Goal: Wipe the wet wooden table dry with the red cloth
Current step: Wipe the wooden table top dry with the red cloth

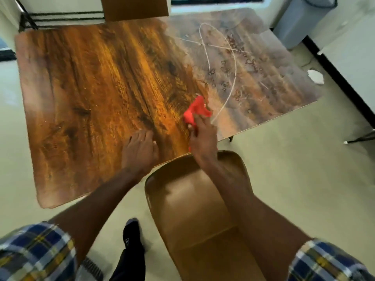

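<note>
The wooden table (91,94) fills the upper half of the view; its right part is pale with glare and carries water drops and thin wet streaks (229,67). My right hand (203,138) grips the crumpled red cloth (195,113) near the table's near edge, just left of the wet area. A bit of the cloth also shows below the hand. My left hand (141,151) rests flat on the wood, fingers together, a little to the left of the right hand, holding nothing.
A brown chair (194,209) stands against the table's near edge under my right forearm. Another chair back (135,7) is at the far side. A grey bin (300,21) stands at the top right, and a white scrap (315,77) lies on the floor.
</note>
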`<state>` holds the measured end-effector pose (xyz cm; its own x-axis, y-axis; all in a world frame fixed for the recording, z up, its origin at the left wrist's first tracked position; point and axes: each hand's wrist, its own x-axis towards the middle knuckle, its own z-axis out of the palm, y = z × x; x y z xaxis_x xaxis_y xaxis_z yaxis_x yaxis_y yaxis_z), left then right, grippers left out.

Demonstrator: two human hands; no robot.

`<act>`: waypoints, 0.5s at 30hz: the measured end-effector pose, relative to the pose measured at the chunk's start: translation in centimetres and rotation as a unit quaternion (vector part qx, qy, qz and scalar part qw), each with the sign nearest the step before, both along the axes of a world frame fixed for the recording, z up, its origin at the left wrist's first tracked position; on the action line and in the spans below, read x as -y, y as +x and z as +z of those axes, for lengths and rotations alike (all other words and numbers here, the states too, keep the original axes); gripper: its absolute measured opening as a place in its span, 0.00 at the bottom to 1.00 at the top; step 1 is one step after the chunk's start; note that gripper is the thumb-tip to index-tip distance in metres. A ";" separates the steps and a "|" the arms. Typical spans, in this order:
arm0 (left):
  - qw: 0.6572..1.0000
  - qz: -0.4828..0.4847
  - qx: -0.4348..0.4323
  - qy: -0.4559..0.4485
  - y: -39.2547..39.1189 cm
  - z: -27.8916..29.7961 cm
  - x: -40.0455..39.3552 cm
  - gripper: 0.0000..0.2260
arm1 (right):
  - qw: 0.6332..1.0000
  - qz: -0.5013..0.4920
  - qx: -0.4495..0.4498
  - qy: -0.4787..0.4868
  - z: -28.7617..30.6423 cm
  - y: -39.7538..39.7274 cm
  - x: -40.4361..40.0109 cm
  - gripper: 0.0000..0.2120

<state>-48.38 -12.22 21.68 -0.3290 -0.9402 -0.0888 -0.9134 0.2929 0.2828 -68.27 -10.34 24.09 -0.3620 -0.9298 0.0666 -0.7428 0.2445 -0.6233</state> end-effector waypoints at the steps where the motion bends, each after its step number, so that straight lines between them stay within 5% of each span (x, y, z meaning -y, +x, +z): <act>1: 1.000 0.009 0.000 0.004 -0.7 0.0 -0.4 0.16 | 0.995 0.064 -0.080 0.016 -0.7 0.9 -0.4 0.25; 3: 1.000 0.014 0.027 0.006 -1.7 0.2 -0.6 0.15 | 0.963 0.186 -0.173 0.089 -2.5 2.0 -1.4 0.30; 6: 0.996 0.020 0.092 0.010 -2.6 0.7 0.0 0.14 | 0.934 0.271 -0.189 0.136 -4.9 1.1 -1.7 0.32; 15: 0.990 0.090 0.092 0.063 -4.9 0.5 -1.7 0.24 | 0.967 0.129 -0.186 0.120 -5.4 -14.9 -0.7 0.29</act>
